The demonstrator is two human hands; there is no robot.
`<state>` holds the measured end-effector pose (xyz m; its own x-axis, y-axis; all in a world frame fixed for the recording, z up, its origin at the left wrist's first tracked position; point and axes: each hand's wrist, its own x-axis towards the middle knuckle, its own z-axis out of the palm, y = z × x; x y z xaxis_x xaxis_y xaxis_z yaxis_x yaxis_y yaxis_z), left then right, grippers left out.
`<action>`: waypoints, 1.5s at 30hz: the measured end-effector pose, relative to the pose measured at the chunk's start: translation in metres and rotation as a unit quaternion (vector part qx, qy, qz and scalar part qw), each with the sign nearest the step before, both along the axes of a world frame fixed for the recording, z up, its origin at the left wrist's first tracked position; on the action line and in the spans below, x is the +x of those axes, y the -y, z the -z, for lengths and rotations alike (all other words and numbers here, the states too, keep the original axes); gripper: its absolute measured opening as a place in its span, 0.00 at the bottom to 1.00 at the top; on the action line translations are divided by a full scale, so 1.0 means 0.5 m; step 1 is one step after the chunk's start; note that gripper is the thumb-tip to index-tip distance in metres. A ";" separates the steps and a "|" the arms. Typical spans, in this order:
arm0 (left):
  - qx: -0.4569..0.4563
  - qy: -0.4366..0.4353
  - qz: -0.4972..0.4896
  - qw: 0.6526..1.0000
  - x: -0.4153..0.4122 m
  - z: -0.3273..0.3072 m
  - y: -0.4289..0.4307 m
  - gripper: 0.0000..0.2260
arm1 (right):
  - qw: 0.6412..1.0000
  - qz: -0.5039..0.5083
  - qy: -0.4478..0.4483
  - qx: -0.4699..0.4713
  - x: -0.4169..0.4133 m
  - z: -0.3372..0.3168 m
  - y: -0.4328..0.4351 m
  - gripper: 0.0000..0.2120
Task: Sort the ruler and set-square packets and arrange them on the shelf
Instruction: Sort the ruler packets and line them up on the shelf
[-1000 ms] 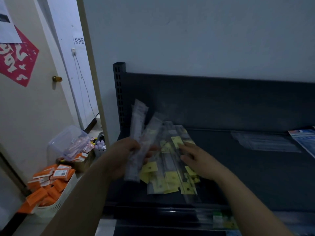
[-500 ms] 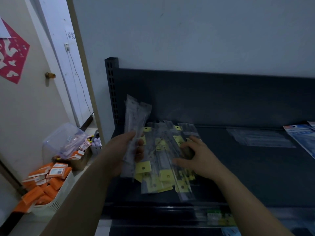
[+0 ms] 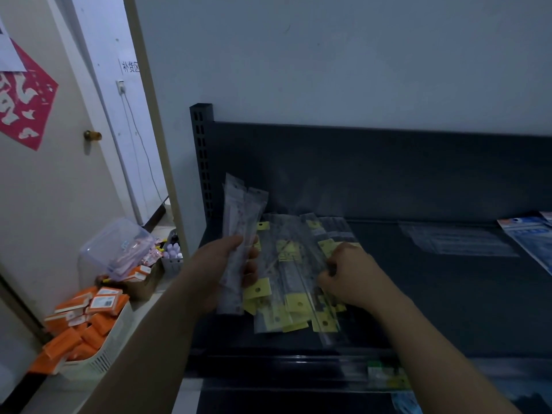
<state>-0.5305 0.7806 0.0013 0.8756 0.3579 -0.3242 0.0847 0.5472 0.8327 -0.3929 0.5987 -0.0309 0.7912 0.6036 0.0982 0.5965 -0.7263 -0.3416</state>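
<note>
My left hand [image 3: 221, 264] grips a few clear ruler packets [image 3: 240, 216] upright at the left end of the dark shelf [image 3: 433, 294]. Beside them a pile of clear packets with yellow header cards [image 3: 291, 282] lies flat on the shelf. My right hand [image 3: 349, 276] rests on the pile's right side, its fingers curled and pinching one of those packets. A flat clear packet [image 3: 457, 242] lies further right, and blue-printed packets [image 3: 531, 234] sit at the right edge.
The shelf's perforated upright [image 3: 203, 156] and back panel stand behind the pile. Left of the shelf a white basket of orange boxes [image 3: 86, 330], a clear plastic tub [image 3: 116, 249] and a small container of pale items [image 3: 173, 253] crowd a ledge by the door.
My left hand has brought its ruler packets upright and squared them together. My right hand has shifted right on the pile and curled its fingers onto a packet.
</note>
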 end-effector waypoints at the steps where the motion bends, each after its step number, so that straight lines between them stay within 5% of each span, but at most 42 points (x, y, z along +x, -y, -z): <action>1: -0.001 0.000 -0.001 1.000 -0.001 0.001 0.001 0.11 | 1.000 0.006 -0.004 0.007 0.001 -0.001 0.001 0.18; 6: -0.010 0.003 -0.001 1.000 0.003 -0.003 0.013 0.10 | 0.988 0.056 -0.043 0.139 0.007 0.001 0.020 0.18; 12: -0.031 0.051 0.011 0.998 0.043 0.021 0.045 0.06 | 0.890 0.031 -0.170 0.422 -0.040 -0.037 0.023 0.17; 19: 0.003 0.096 0.042 0.995 0.090 0.030 0.106 0.19 | 0.953 -0.136 -0.070 0.263 -0.078 -0.016 -0.001 0.13; 25: 0.014 0.086 0.012 0.996 0.092 0.031 0.114 0.16 | 0.905 -0.111 -0.245 0.331 -0.085 -0.016 0.009 0.09; 31: 0.050 0.181 0.065 0.980 0.072 0.013 0.117 0.10 | 0.831 -0.098 -0.373 0.402 -0.094 -0.037 0.014 0.06; 34: 0.117 0.216 0.059 0.968 0.072 0.014 0.109 0.18 | 0.836 -0.121 -0.354 0.401 -0.094 -0.051 0.017 0.06; 36: 0.119 0.198 0.015 0.973 0.072 0.010 0.108 0.13 | 0.839 -0.135 -0.355 0.389 -0.094 -0.053 0.017 0.06; 39: 0.069 0.212 -0.017 0.975 0.075 0.003 0.100 0.06 | 0.842 -0.140 -0.366 0.372 -0.087 -0.055 0.024 0.10; 45: -0.044 0.213 -0.087 0.972 0.110 0.000 0.061 0.13 | 0.866 -0.082 -0.328 0.368 -0.036 -0.046 0.087 0.17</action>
